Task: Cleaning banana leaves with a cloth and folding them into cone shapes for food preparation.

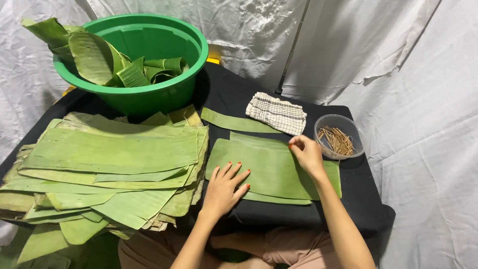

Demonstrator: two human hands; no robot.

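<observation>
A flat rectangular banana leaf piece (pixel 269 167) lies on the black table in front of me, over another leaf sheet. My left hand (pixel 225 187) rests flat on its lower left edge, fingers spread. Near the leaf's upper right corner, my right hand (pixel 306 153) has its fingers curled and pinched together. Whether it grips anything I cannot tell.
A thick stack of cut banana leaves (pixel 107 164) fills the left. Behind it stands a green basin (pixel 149 92) holding rolled leaves. A checked cloth (pixel 277 113), a narrow leaf strip (pixel 234 121) and a clear bowl of small sticks (pixel 339 137) sit at the back right. White sheeting surrounds the table.
</observation>
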